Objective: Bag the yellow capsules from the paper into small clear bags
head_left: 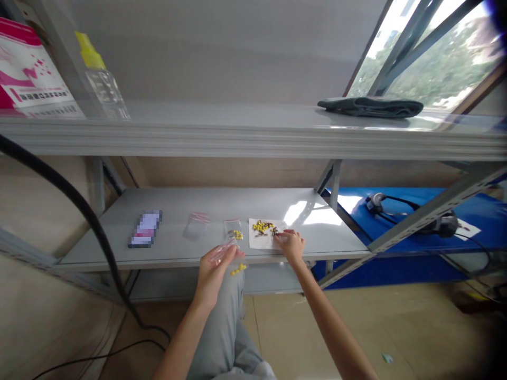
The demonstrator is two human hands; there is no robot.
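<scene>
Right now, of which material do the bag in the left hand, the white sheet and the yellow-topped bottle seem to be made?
Bag in the left hand: thin, clear, glossy plastic film, by its creases and shine.
White sheet: probably paper, matte; it looks thin and flat.
Yellow-topped bottle: likely clear, smooth plastic; its see-through body catches highlights, but glass is possible.

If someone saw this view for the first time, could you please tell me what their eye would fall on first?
Probably the bright yellow pieces lying among dark ones on the white paper on the lower shelf, with the right hand at the paper's right side. Next might come the left hand near the shelf's front edge, holding a clear bag. The vivid blue surface at the right also stands out.
</scene>
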